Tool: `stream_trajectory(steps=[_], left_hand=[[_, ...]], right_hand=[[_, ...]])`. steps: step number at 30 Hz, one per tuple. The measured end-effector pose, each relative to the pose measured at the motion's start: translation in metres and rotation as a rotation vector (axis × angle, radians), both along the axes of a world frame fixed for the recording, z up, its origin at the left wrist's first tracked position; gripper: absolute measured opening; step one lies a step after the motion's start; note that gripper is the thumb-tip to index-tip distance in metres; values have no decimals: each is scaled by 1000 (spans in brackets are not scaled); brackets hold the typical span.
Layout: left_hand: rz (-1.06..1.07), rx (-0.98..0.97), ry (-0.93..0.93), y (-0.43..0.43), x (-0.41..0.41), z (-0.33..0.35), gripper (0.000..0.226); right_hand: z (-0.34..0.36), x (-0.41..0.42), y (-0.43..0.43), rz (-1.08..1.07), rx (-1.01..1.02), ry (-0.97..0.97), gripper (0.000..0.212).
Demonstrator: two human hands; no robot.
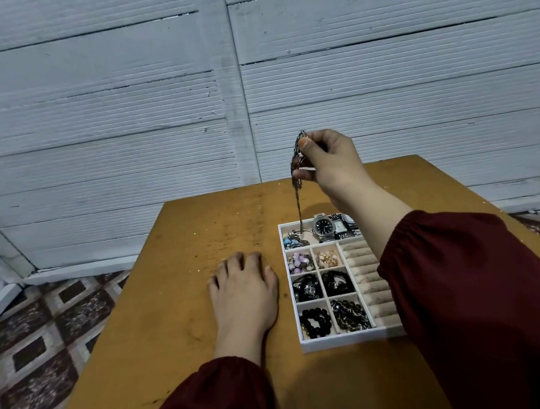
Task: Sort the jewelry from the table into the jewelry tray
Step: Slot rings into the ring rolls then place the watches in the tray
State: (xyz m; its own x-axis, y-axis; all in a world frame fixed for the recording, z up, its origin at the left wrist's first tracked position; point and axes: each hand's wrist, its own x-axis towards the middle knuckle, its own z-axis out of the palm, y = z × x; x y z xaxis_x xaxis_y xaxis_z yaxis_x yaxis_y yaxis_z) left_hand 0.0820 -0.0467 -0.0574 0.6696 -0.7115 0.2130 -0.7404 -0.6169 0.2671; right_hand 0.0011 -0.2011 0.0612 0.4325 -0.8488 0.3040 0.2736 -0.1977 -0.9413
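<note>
A white jewelry tray (303, 346) with several compartments sits on the wooden table (179, 305), right of centre. My right hand (330, 162) is raised above the tray's far end and pinches a dark chain necklace (298, 201). The chain hangs straight down, its lower end reaching the far compartment beside a steel watch (323, 227). Nearer compartments hold pink beads (299, 262), gold pieces (327, 258), dark tangled pieces (306, 288) and black bead bracelets (316, 323). My left hand (242, 289) rests flat on the table just left of the tray, holding nothing.
My right sleeve (469, 300) covers the tray's right side with its ring rolls (364, 269). A grey ribbed wall (122, 119) stands behind the table. Patterned floor tiles (38, 342) lie to the left, below the table edge.
</note>
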Motion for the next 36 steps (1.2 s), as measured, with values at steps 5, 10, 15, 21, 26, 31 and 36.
stream_trajectory(steps=[5,10,15,21,26,31,36], left_hand=[[-3,-3,1,-1,1,0,43],[1,-4,4,0,1,0,43],[1,-3,4,-1,1,-1,44],[-1,-5,10,-2,2,-2,44],[1,-12,14,-1,2,-2,44],[-5,-14,14,-2,1,-1,44],[-3,-19,10,-1,2,-2,44]], right_hand=[[-15,-7,3,-21,-37,96,6],[-26,-10,7,16,-41,189,4],[-40,-7,5,-31,-180,364,10],[-53,-3,-2,-109,-306,659,14],[-54,-8,3,-182,-542,951,14],[-53,-10,6,-158,-652,1059,21],[-53,-13,7,-163,-730,1158,19]])
